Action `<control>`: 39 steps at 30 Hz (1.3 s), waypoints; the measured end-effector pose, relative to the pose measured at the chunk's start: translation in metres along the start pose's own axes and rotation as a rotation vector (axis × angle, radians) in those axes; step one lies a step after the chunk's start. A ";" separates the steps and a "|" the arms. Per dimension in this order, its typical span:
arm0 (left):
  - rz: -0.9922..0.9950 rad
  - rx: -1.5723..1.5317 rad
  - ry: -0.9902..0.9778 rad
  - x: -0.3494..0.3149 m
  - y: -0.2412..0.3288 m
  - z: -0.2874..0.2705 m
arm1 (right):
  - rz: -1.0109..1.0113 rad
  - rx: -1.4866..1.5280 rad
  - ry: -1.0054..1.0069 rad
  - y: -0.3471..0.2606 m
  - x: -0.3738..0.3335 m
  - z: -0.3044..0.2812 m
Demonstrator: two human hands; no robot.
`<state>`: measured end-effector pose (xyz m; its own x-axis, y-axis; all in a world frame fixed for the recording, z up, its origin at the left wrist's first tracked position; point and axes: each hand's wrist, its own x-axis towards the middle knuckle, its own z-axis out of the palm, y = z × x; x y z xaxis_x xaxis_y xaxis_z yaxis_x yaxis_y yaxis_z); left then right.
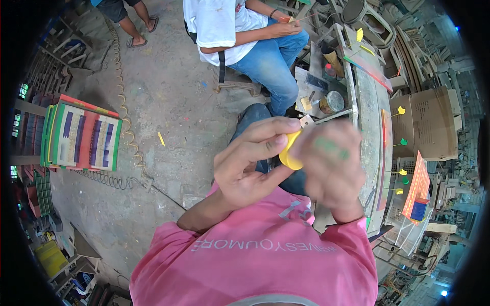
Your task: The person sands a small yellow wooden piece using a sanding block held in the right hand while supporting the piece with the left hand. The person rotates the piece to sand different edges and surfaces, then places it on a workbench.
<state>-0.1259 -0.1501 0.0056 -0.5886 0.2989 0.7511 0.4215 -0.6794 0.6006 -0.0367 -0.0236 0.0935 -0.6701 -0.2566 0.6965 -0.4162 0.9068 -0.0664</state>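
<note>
In front of my chest, my left hand [247,160] grips a small, smooth, bright yellow piece [291,154] with a curved edge, pinched by thumb and fingers. Its exact kind is hard to make out. My right hand [329,163] is right beside that piece, smeared by motion, with green paint stains on its back. Whatever its fingers do is lost in the blur. A small pale tab with a dark spot [307,121] shows just above the yellow piece, between the two hands; I cannot tell whether a hand holds it.
A long bench [368,132] runs along my right, with small yellow and green pieces on thin sticks beside it and a cardboard box [426,125] beyond. Ahead sits a person in jeans [265,76]. A stack of coloured panels [84,136] and a coiled hose [122,102] lie left.
</note>
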 end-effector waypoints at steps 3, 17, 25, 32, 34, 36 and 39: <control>-0.048 -0.091 -0.016 0.004 -0.005 -0.008 | 0.132 -0.097 0.161 0.030 0.006 0.014; -0.090 0.024 0.119 0.009 -0.012 -0.030 | -0.059 0.057 -0.025 0.009 0.016 0.043; -0.148 -0.035 0.111 0.012 -0.027 -0.012 | -0.019 0.108 -0.017 0.036 0.008 0.034; -0.194 -0.166 0.003 0.019 -0.044 0.010 | -0.014 0.070 -0.046 0.055 -0.014 0.009; -0.217 -0.191 -0.028 0.020 -0.047 0.016 | 0.043 0.043 -0.004 0.065 -0.012 0.005; -0.215 -0.207 -0.059 0.022 -0.053 0.019 | -0.039 0.102 -0.019 0.061 -0.022 0.002; -0.246 -0.232 -0.076 0.026 -0.053 0.023 | -0.022 0.086 -0.027 0.069 -0.025 -0.005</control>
<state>-0.1474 -0.0912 -0.0002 -0.5960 0.5158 0.6155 0.1004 -0.7126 0.6944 -0.0459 0.0467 0.0753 -0.6758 -0.2861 0.6792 -0.4816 0.8691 -0.1131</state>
